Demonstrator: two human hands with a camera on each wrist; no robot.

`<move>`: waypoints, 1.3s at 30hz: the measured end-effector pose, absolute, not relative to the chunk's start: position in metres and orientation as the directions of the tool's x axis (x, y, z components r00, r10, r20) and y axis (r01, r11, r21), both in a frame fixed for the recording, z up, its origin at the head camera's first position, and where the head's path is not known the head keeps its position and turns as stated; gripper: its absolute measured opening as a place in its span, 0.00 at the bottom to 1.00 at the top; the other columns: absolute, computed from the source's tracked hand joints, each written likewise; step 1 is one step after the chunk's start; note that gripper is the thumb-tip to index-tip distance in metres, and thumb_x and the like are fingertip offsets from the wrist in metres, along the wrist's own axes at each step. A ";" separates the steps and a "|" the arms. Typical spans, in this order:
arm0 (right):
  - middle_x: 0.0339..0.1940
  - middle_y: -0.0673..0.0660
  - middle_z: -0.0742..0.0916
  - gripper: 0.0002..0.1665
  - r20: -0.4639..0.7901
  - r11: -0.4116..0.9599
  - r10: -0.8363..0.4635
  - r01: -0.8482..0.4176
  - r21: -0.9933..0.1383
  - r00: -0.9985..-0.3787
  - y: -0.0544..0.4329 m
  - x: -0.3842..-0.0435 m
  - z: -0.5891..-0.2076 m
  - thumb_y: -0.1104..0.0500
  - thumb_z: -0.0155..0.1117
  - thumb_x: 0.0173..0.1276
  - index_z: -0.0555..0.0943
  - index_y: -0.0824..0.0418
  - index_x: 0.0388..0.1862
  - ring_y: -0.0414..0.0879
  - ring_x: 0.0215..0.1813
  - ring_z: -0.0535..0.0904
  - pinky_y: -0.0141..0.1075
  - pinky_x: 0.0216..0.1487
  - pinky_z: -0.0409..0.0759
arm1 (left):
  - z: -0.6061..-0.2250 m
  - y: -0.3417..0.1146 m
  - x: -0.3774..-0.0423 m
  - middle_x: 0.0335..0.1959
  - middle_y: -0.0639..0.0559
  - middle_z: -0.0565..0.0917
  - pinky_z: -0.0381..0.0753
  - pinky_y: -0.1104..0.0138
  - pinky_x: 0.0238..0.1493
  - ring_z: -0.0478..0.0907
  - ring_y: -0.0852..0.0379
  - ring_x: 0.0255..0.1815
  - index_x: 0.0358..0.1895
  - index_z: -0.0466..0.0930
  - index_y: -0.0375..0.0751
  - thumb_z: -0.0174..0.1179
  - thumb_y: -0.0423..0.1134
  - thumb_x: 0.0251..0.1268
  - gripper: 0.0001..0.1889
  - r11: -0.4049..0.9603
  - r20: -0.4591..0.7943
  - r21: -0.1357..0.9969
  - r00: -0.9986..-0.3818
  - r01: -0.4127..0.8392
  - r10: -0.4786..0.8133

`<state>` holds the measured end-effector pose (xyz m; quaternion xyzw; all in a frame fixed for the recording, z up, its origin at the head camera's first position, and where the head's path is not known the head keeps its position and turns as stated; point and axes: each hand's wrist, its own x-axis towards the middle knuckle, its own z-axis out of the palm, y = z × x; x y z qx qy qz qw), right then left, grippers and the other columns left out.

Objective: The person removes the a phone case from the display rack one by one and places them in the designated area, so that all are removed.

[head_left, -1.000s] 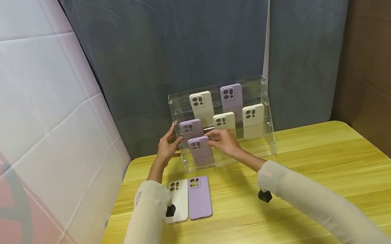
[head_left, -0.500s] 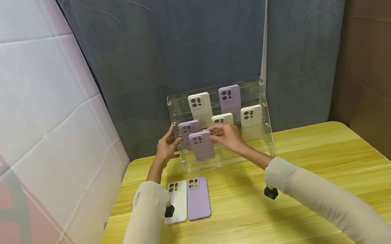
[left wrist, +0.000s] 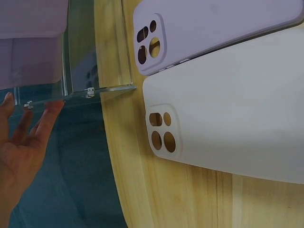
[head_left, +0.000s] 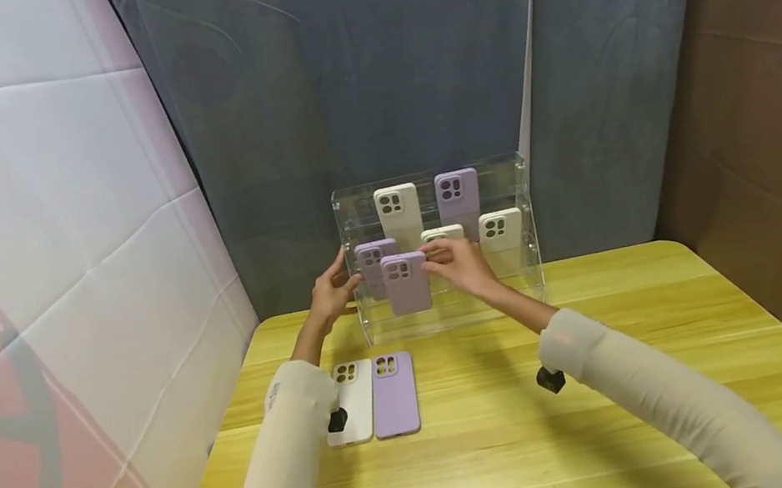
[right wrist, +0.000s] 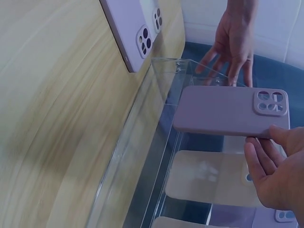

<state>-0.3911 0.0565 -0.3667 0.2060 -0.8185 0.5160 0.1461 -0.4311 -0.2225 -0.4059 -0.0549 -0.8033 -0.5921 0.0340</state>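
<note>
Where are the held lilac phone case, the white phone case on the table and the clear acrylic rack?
Held lilac phone case (right wrist: pixel 221 110), right wrist view: back.
White phone case (left wrist: pixel 228 107), left wrist view: back.
Clear acrylic rack (head_left: pixel 451 318), head view: lower front.

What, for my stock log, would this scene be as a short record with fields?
Right hand: pinches a held phone case, purple, by its right edge
Held case position: in front of the clear stand
Left hand: fingers touch the stand's left side
Stand, upper row: white case, then purple case
Stand, row below: purple, white (partly hidden by the right hand), white
Table: one white and one purple case lying side by side, white on the left
</note>
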 end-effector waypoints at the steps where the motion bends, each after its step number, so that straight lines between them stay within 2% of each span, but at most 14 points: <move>1: 0.46 0.67 0.91 0.17 0.455 0.381 -0.187 -0.491 -0.783 -0.871 0.058 -0.391 -0.366 0.68 0.75 0.66 0.87 0.68 0.54 0.58 0.47 0.90 0.42 0.45 0.92 | -0.406 -0.222 -0.431 0.77 0.32 0.66 0.86 0.39 0.51 0.72 0.33 0.71 0.83 0.53 0.69 0.59 0.37 0.79 0.38 0.294 0.122 0.947 -0.991 0.132 0.050; 6: 0.45 0.66 0.91 0.17 0.450 0.380 -0.180 -0.484 -0.789 -0.875 0.063 -0.391 -0.368 0.67 0.75 0.67 0.87 0.67 0.55 0.58 0.47 0.91 0.41 0.44 0.92 | -0.405 -0.222 -0.433 0.77 0.30 0.66 0.87 0.41 0.49 0.71 0.30 0.72 0.83 0.52 0.68 0.59 0.37 0.79 0.38 0.306 0.137 0.940 -0.989 0.148 0.057; 11: 0.44 0.69 0.90 0.18 0.429 0.351 -0.193 -0.470 -0.810 -0.883 0.068 -0.389 -0.372 0.68 0.74 0.67 0.86 0.69 0.56 0.61 0.45 0.90 0.49 0.45 0.92 | -0.405 -0.221 -0.435 0.77 0.29 0.65 0.86 0.39 0.51 0.69 0.29 0.73 0.83 0.53 0.69 0.60 0.38 0.79 0.38 0.304 0.135 0.941 -0.989 0.146 0.057; 17: 0.44 0.70 0.90 0.21 0.389 0.306 -0.210 -0.438 -0.845 -0.897 0.073 -0.386 -0.383 0.70 0.72 0.68 0.85 0.69 0.60 0.65 0.45 0.90 0.43 0.42 0.92 | -0.403 -0.220 -0.433 0.78 0.28 0.63 0.82 0.35 0.55 0.67 0.28 0.73 0.83 0.52 0.69 0.59 0.38 0.79 0.38 0.298 0.134 0.943 -0.989 0.145 0.058; 22: 0.45 0.72 0.89 0.23 0.364 0.280 -0.236 -0.422 -0.862 -0.901 0.076 -0.383 -0.392 0.72 0.71 0.69 0.83 0.70 0.62 0.68 0.47 0.88 0.45 0.43 0.92 | -0.403 -0.219 -0.431 0.78 0.29 0.62 0.79 0.32 0.57 0.66 0.29 0.74 0.83 0.51 0.70 0.58 0.38 0.80 0.38 0.296 0.134 0.944 -0.989 0.145 0.059; 32: 0.45 0.72 0.89 0.24 0.295 0.287 -0.263 -0.367 -0.885 -0.918 0.082 -0.377 -0.411 0.73 0.70 0.68 0.83 0.70 0.63 0.62 0.41 0.91 0.44 0.41 0.92 | -0.402 -0.216 -0.431 0.78 0.28 0.62 0.85 0.39 0.53 0.68 0.29 0.73 0.83 0.51 0.69 0.58 0.37 0.80 0.38 0.303 0.130 0.942 -0.989 0.144 0.066; 39: 0.43 0.70 0.90 0.24 0.220 0.314 -0.275 -0.304 -0.900 -0.936 0.084 -0.371 -0.424 0.73 0.70 0.68 0.82 0.71 0.63 0.62 0.39 0.91 0.48 0.41 0.92 | -0.402 -0.214 -0.429 0.78 0.30 0.63 0.85 0.40 0.53 0.69 0.31 0.73 0.83 0.49 0.71 0.57 0.39 0.81 0.38 0.321 0.136 0.934 -0.987 0.157 0.086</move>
